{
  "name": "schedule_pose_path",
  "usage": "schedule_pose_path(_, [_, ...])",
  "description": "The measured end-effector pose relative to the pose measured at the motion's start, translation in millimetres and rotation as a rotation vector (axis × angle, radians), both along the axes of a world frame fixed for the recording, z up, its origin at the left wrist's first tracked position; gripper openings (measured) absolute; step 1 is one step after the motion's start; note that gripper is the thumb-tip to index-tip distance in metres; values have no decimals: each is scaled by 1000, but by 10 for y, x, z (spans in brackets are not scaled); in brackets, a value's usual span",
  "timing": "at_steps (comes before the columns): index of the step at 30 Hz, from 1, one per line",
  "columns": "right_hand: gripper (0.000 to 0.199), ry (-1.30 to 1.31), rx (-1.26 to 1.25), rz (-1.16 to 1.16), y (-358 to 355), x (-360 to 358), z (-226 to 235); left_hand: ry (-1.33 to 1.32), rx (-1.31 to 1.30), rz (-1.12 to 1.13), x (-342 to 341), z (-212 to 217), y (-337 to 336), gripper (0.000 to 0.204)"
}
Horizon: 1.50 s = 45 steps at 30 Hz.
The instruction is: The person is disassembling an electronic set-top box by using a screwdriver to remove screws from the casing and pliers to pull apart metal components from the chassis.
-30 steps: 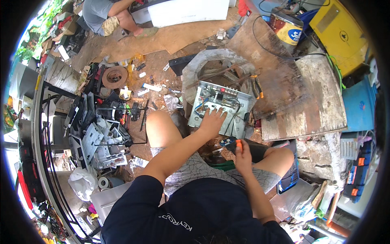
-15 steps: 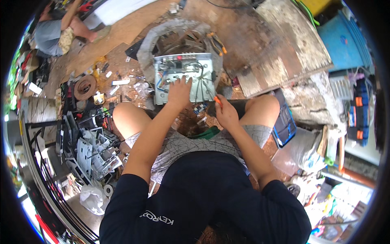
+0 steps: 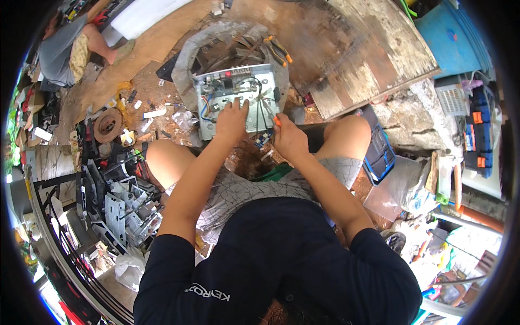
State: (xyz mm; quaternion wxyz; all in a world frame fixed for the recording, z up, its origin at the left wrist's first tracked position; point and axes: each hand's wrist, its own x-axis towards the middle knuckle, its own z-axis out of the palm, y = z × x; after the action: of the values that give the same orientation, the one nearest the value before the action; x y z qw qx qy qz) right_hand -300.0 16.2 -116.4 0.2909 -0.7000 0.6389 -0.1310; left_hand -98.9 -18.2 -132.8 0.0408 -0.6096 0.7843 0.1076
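Observation:
An opened metal device chassis (image 3: 209,130) with wires and small circuit parts inside rests between my knees, on a round stone-like ring (image 3: 184,81). My left hand (image 3: 232,122) lies on the chassis, its fingers stretched out over the bare metal floor. My right hand (image 3: 291,141) is closed around an orange-handled screwdriver (image 3: 278,121) at the chassis's near right corner. The screwdriver's thin shaft points up into the chassis among dark cables (image 3: 261,108); its tip is hard to make out. A small blue circuit board (image 3: 263,140) hangs at the near edge.
Orange-handled pliers (image 3: 278,51) lie on the ring's far right. A wooden board (image 3: 374,65) and blue bin (image 3: 455,43) stand to the right. A blue-edged tool case (image 3: 379,157) is beside my right knee. Scrap metal (image 3: 127,208) piles up at left; another person (image 3: 70,51) sits far left.
The view has shifted slightly, so the scene sits a little differently in it. My left hand stays on the chassis, and my right hand still grips the screwdriver at its right side.

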Motion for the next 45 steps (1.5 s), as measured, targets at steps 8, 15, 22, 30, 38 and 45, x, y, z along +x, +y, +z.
schedule_pose_path(8, [24, 166, -45, 72, -45, 177, -120, 30, -51, -2, -38, -55, -28, 79])
schedule_pose_path(15, [25, 208, -116, 122, -51, 214, -305, 35, -55, 0, 13, -157, -38, 79])
schedule_pose_path(22, [26, 316, -73, 331, -458, 291, 284, 52, -26, -2, 11, -34, -27, 97])
schedule_pose_path(30, [24, 135, -69, 162, -88, 195, 73, 33, -50, -12, 24, -186, -44, 93])
schedule_pose_path(38, [29, 232, -7, 159, -259, 281, 67, 79, -79, 8, 30, -281, -59, 79])
schedule_pose_path(45, [31, 320, -79, 330, -700, 437, 565, 62, 16, -7, 37, -52, -40, 82])
